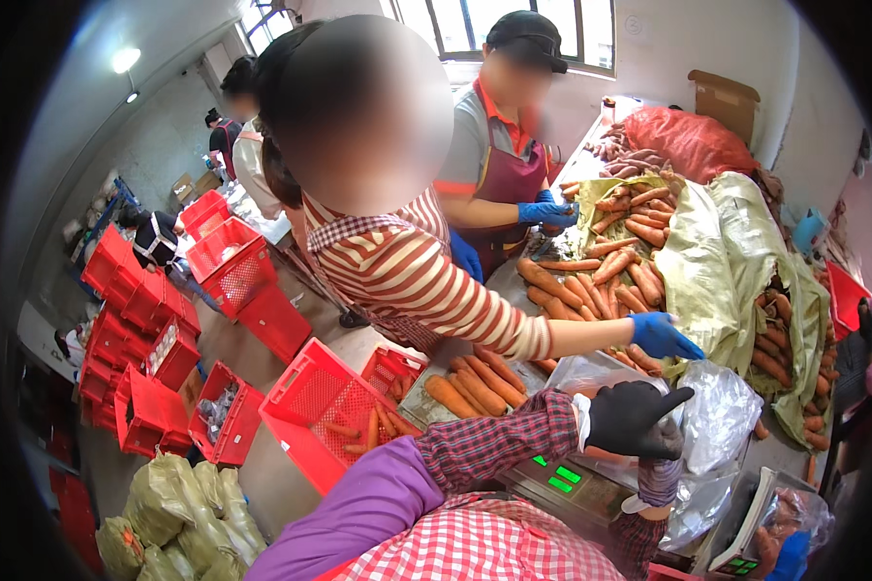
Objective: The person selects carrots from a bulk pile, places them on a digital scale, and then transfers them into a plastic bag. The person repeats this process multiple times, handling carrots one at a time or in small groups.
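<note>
My left hand (625, 420), in a black glove, is over the digital scale (563, 494) with green displays. Its fingers look curled and one digit points right. Close against it is my right hand (665, 438), in a dark greyish glove and partly covered by the left. Whether either one grips anything is hidden. Below and behind them a clear plastic-lined tray (588, 367) rests by the scale, with something orange inside. Clear plastic bags (723, 414) lie just right of my hands. A co-worker's blue-gloved hand (665, 335) reaches above these bags.
Loose carrots (610, 276) are heaped beside a pale green woven sack (697, 269). Larger carrots (476, 385) lie left of the tray. A red crate (334, 414) holds a few carrots. At lower right, another person's blue glove (790, 558) touches a bagged load (781, 519) on a second scale.
</note>
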`<action>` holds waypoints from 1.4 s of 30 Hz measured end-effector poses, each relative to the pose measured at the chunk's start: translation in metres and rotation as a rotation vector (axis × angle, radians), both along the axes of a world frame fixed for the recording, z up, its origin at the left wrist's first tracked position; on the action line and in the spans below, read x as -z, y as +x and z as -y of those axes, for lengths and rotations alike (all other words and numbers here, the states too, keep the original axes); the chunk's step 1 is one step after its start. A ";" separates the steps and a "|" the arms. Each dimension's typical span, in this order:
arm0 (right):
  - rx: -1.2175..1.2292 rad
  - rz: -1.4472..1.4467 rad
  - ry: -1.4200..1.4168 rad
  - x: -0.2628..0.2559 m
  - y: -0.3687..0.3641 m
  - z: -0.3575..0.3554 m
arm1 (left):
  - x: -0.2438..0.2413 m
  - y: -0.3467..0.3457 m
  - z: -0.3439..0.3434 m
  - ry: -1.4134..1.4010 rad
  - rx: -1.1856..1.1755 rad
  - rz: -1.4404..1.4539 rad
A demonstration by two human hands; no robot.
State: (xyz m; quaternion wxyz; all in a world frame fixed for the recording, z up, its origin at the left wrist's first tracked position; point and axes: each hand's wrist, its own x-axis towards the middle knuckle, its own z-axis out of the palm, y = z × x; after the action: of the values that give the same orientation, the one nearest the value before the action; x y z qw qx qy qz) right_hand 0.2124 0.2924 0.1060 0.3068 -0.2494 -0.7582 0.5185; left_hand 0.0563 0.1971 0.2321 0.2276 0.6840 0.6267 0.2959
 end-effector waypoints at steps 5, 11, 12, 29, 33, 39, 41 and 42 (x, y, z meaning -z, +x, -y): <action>-0.347 -0.306 -0.715 -0.026 0.011 0.008 | 0.054 -0.009 -0.020 0.439 0.150 0.086; -0.282 -0.590 -1.086 -0.007 0.009 -0.005 | 0.086 -0.007 -0.007 0.477 -0.057 0.252; -0.210 -0.637 -1.202 0.011 0.012 -0.018 | 0.084 -0.011 0.006 0.509 -0.064 0.174; -0.308 -1.272 -1.667 0.043 0.006 -0.024 | 0.168 -0.042 0.054 0.298 0.008 -0.261; -0.314 -1.138 -1.410 0.049 0.012 -0.027 | 0.143 -0.023 0.058 0.327 -0.016 0.045; -0.061 -0.344 -0.530 0.030 0.010 -0.004 | 0.137 0.007 0.064 -0.002 -0.149 0.851; 0.078 -0.221 -0.365 0.036 0.001 -0.005 | 0.126 0.011 0.060 -0.108 -0.173 0.988; 0.196 -0.217 -0.265 0.041 -0.008 -0.001 | 0.132 0.015 0.056 -0.096 -0.182 1.057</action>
State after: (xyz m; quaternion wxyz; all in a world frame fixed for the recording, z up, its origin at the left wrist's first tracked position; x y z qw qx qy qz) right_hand 0.2048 0.2933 0.0648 0.4002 -0.3027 -0.6176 0.6056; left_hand 0.0710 0.1416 0.0999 0.5165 0.3733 0.4962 0.5895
